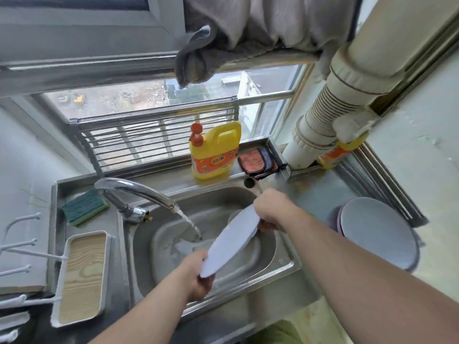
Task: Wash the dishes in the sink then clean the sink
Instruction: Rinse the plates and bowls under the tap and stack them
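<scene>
Steel sink (pixel 285 263) under running faucet (pixel 139 192), left hand (pixel 198 276) and right hand (pixel 273 211) gripping opposite rims of tilted white plate (pixel 231 240), water falling just beyond left fingers.

A white plate (pixel 232 240) is held tilted on edge over the steel sink (pixel 280 263) at frame centre, gripped at its lower left rim and upper right rim. Water from the tap (pixel 135 188) falls just left of it into the basin. More pale plates (pixel 377 229) lie stacked on the surface at right.
</scene>
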Tool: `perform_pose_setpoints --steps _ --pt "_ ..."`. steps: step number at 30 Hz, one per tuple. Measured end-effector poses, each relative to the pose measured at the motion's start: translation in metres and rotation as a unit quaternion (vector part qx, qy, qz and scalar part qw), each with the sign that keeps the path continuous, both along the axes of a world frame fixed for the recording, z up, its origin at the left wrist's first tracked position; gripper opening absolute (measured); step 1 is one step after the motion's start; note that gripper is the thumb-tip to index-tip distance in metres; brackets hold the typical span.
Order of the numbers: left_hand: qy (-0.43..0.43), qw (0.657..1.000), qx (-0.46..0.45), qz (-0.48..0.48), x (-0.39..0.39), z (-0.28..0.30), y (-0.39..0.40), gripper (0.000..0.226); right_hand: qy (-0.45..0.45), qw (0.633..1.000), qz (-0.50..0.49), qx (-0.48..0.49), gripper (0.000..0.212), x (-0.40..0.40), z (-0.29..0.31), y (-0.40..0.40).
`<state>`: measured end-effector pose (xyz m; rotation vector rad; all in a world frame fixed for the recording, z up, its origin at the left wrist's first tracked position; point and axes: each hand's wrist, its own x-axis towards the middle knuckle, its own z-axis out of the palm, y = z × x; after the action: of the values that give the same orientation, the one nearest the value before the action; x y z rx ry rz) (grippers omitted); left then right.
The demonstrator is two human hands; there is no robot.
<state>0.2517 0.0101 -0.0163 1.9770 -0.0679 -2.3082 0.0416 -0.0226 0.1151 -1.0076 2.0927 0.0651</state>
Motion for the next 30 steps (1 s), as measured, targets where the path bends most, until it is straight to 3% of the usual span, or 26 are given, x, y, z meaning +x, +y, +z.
perform_pose_setpoints --steps 3,7,10,13,17,21,23,27,30 --pt "-0.025 0.998 0.01 -0.051 0.011 -0.001 0.0 0.024 -0.072 0.995 -0.064 0.038 0.027 -0.011 -0.017 0.013" --pt "-0.037 0.996 -0.081 0.014 0.015 -0.005 -0.001 0.025 -0.017 0.999 -0.012 -0.04 0.022 -0.013 -0.039 0.028" --pt "-0.089 0.987 -0.12 0.053 0.007 0.002 0.002 0.024 -0.002 0.999 0.037 -0.012 0.028 -0.015 -0.048 0.04" --pt "-0.14 0.976 -0.164 -0.015 -0.012 0.015 0.011 0.026 0.01 0.999 0.036 -0.039 0.032 -0.038 -0.057 0.052" --pt "-0.223 0.899 -0.314 -0.21 -0.063 0.023 0.02 0.025 0.058 0.993 0.033 -0.096 0.033 -0.104 -0.059 0.086" --pt "-0.2 0.839 -0.444 -0.244 -0.159 0.043 0.029 0.037 0.112 0.981 -0.031 -0.152 0.037 -0.195 -0.051 0.139" --pt "-0.179 0.801 -0.497 -0.281 -0.215 0.058 0.037 0.031 0.133 0.975 -0.072 -0.161 0.034 -0.242 -0.047 0.169" --pt "-0.128 0.763 -0.524 -0.357 -0.316 0.065 0.058 0.019 0.149 0.968 -0.157 -0.13 0.033 -0.324 -0.047 0.224" --pt "-0.115 0.744 -0.506 -0.42 -0.368 0.051 0.077 0.033 0.131 0.961 -0.208 -0.128 0.028 -0.365 -0.058 0.259"
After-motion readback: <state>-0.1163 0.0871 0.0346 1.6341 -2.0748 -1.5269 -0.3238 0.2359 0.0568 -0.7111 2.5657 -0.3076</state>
